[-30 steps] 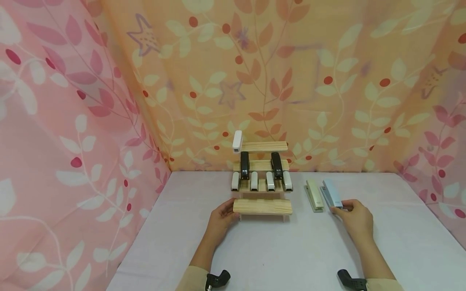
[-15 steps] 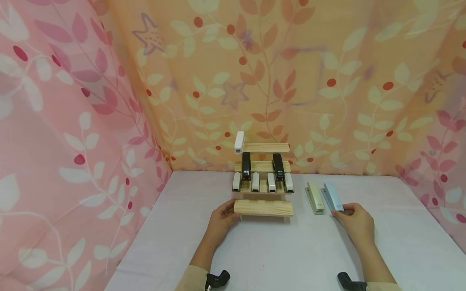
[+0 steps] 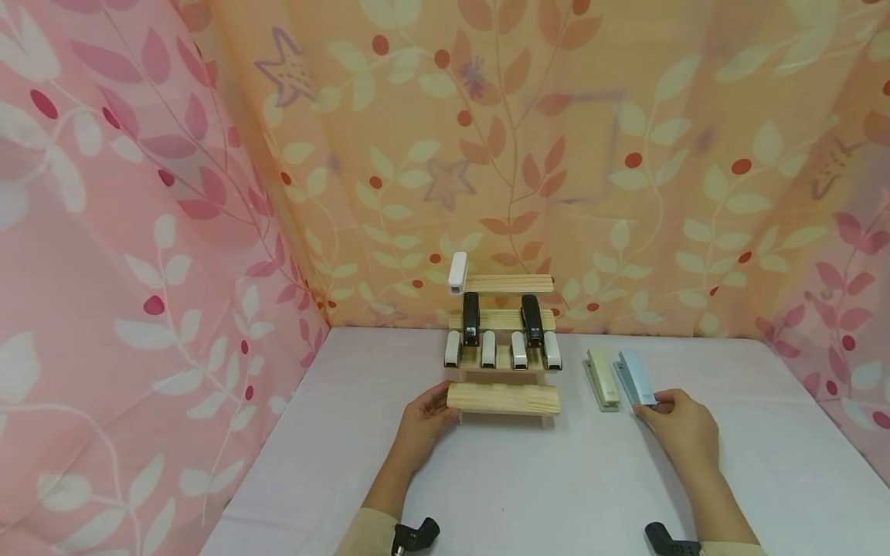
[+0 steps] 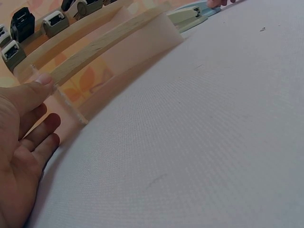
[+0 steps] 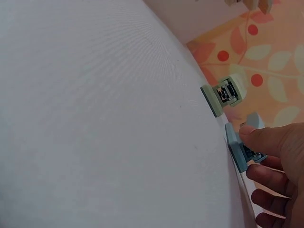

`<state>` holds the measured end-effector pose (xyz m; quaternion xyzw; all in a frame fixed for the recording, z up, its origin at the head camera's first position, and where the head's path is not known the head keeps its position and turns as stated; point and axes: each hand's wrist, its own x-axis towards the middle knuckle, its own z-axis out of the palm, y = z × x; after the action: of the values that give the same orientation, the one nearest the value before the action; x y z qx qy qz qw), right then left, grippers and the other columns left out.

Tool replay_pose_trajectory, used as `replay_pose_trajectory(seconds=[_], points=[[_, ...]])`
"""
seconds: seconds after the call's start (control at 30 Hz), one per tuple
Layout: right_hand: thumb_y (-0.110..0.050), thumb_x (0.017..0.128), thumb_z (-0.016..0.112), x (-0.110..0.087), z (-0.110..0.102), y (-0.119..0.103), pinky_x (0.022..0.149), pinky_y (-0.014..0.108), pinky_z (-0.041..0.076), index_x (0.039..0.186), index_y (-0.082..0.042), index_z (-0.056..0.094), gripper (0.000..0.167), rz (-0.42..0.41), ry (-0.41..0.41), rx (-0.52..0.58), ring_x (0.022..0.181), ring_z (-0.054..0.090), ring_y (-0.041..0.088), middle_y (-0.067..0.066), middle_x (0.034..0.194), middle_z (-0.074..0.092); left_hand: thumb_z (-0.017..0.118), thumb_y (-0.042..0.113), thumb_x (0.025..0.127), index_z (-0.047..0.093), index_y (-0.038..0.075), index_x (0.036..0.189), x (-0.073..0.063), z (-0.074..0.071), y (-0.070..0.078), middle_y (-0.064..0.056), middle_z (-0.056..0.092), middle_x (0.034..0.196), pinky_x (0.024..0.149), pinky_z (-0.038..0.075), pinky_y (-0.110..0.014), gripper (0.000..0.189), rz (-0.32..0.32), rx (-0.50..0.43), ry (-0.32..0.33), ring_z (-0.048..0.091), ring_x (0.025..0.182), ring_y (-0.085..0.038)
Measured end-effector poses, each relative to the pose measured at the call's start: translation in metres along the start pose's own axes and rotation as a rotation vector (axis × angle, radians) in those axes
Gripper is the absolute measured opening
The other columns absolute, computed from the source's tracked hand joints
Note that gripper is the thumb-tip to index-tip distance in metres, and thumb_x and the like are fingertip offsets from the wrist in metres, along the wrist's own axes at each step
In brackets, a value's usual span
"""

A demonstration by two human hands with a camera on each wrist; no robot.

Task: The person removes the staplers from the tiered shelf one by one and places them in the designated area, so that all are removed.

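Note:
My left hand (image 3: 422, 421) grips the left end of the lowest board of a stepped wooden rack (image 3: 504, 398). In the left wrist view its thumb lies on the board's end (image 4: 90, 58), the other fingers loosely bent. My right hand (image 3: 680, 428) pinches the near end of a light blue stapler (image 3: 636, 377), which lies on the table. A pale green stapler (image 3: 602, 378) stands just left of the blue one, untouched. In the right wrist view the thumb rests on the blue stapler (image 5: 237, 147), with part of the stapler hidden behind the hand.
Several white staplers (image 3: 488, 350) line the rack's second step. Two black staplers (image 3: 531, 320) stand on the step above, and a white stapler (image 3: 457, 272) sits at the top left. A white cloth covers the table (image 3: 542, 486); patterned curtains (image 3: 389, 139) hang behind and beside it.
The head view has shifted slightly. Both hands keep their places on the rack and the blue stapler, with no clear movement of either.

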<state>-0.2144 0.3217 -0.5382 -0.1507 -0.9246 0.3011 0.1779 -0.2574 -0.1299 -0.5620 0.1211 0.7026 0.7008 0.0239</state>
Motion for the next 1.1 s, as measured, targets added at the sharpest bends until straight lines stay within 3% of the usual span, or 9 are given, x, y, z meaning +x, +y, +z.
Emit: replay_pose_trajectory(seconds=[0.27,0.57,0.87,1.1], points=[[-0.034,0.083,0.084,-0.001,-0.009,-0.006,0.066,0.049,0.046,0.12,0.007,0.064,0.059,0.012,-0.068,-0.036,0.089,0.067,0.043,0.027,0.105,0.072,0.08,0.017,0.09,0.052,0.008,0.149,0.0,0.001,0.001,-0.011,0.056,0.149,0.103,0.052,-0.022,0.065,0.001,0.012,-0.002,0.056,0.135,-0.027],[-0.041,0.098,0.069,-0.002,-0.018,-0.017,0.091,0.066,0.048,0.129,0.007,0.061,0.058,0.013,-0.061,0.038,0.116,0.056,0.053,0.032,0.127,0.064,0.079,0.017,0.091,0.051,0.006,0.149,0.0,0.001,0.002,-0.012,0.056,0.148,0.103,0.052,-0.022,0.065,0.007,0.014,-0.007,0.056,0.134,-0.027],[-0.04,0.101,0.063,-0.001,-0.03,-0.033,0.095,0.067,0.046,0.131,0.004,0.061,0.053,-0.036,-0.024,0.062,0.118,0.055,0.049,0.028,0.127,0.064,0.077,0.016,0.092,0.05,0.002,0.149,0.001,0.001,0.0,-0.018,0.054,0.149,0.103,0.052,-0.022,0.065,0.037,0.02,-0.018,0.056,0.135,-0.031],[-0.035,0.101,0.065,-0.002,-0.042,-0.055,0.094,0.066,0.045,0.128,0.003,0.064,0.047,-0.125,0.024,0.067,0.115,0.057,0.048,0.028,0.123,0.067,0.08,0.017,0.09,0.051,0.003,0.148,0.001,-0.001,-0.002,-0.016,0.056,0.148,0.103,0.052,-0.022,0.066,0.011,-0.008,-0.008,0.057,0.133,-0.029]])
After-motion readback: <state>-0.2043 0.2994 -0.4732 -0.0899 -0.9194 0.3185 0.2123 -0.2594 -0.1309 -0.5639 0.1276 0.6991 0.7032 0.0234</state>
